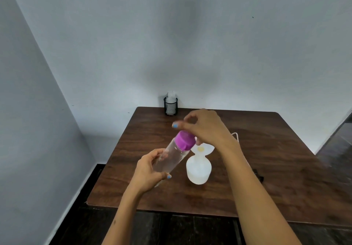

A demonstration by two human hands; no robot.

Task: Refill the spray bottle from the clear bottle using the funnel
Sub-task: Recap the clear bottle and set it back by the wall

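Your left hand [150, 168] is gripping the clear bottle [169, 156], tilted, just above the bench [266, 168]. Your right hand [203, 126] is hovering over the purple cap [183, 140] with fingers curled, holding nothing. Keep the bottle steady while twisting the cap off, beside the white spray bottle [198, 168] wearing the funnel [202, 149].

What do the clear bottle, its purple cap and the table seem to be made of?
The clear bottle looks like smooth transparent plastic, possibly glass: the left hand shows through it. Its purple cap seems opaque moulded plastic with a slight sheen. The table looks like dark wood or wood-look laminate: grain lines run across its smooth top.
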